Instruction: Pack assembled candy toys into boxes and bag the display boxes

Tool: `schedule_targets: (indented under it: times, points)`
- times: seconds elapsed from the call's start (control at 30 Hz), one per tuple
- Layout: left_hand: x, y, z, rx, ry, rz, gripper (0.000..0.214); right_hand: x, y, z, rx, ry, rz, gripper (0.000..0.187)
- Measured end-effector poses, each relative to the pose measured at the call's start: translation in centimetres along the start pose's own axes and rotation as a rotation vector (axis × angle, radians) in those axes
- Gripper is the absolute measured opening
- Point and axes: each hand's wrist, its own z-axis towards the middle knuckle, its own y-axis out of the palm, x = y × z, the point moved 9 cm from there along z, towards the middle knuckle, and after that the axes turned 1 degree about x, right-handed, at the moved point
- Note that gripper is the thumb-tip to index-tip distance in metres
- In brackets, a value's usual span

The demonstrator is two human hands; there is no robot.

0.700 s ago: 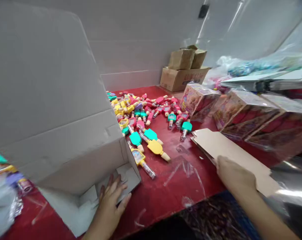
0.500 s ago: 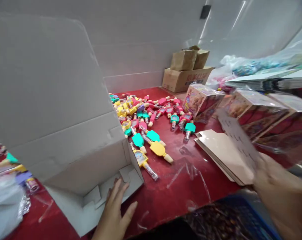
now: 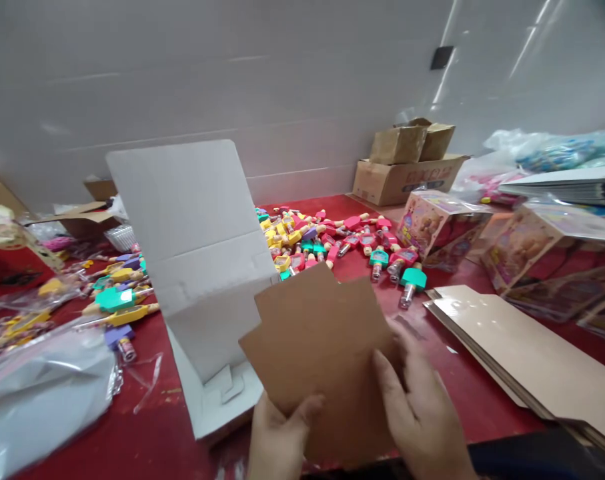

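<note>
Here left hand (image 3: 282, 437), right hand (image 3: 425, 417) hold card (image 3: 322, 333) lengthwise, notched end away.

We record two bare hands, the left hand (image 3: 279, 440) and the right hand (image 3: 422, 420); wrists uncovered, fingernails short and plain.

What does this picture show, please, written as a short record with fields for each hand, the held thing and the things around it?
Left hand: left hand grips the lower edge of the flat brown cardboard sheet, thumb on its front.
Right hand: right hand holds the same sheet lower right, fingers spread on its front.
Behind sheet: open white cardboard box, lid flap upright.
Surface: red table.
Right: stack of flat tan cardboard blanks.
Back: pile of small colourful plastic toys; printed pink boxes in clear film.
</note>
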Motion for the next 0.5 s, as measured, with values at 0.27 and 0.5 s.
schedule_targets:
  times: [0.27, 0.5]
  points:
    - [0.8, -0.1, 0.4, 0.108, 0.161, 0.069, 0.068, 3.0, 2.4, -5.0, -0.067, 0.355, 0.241, 0.055]
    - [-0.2, 3.4, -1.8, -0.284, -0.152, -0.150, 0.059, 0.7, 8.2, -8.4, -0.497, 0.969, 0.904, 0.069]
